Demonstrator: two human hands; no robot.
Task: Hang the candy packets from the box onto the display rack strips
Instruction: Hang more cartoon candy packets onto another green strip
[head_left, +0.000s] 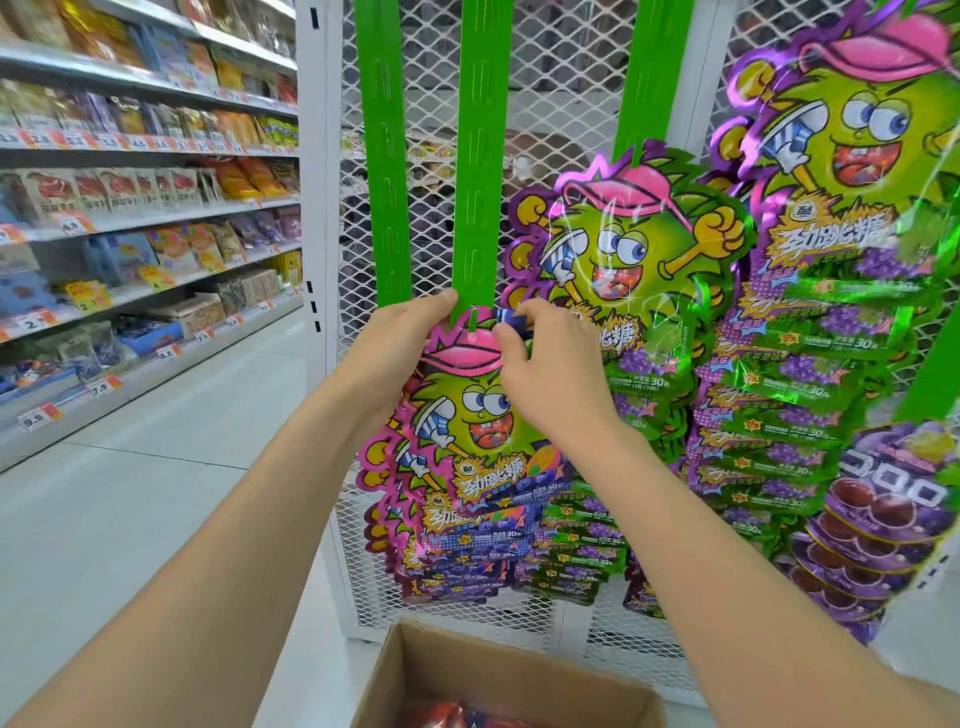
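The store shelves fill your left side, stacked with bagged snacks and lined with price tags, above a pale tiled floor. Straight ahead stands the white mesh rack, with three green strips hanging down its front: a left strip, a middle strip and a right strip. The left strip shows bare slots along its visible length. The right strip carries a column of green grape packets, overlapping downward. Further right, larger in view, another column of the same green packets hangs, with purple grape packets at the far right edge.

At the bottom of the view a cardboard box sits open on the floor in front of the rack, with red packets just showing inside.

The candy packet you are hanging is up at the lower end of the middle strip, its pink cap top touching the strip's tip. Below it more blue-banded packets overlap in a column.

Your left grip pinches the packet's top left corner, thumb against the strip's end. Your right grip pinches the top right corner, fingers curled over the packet's edge.
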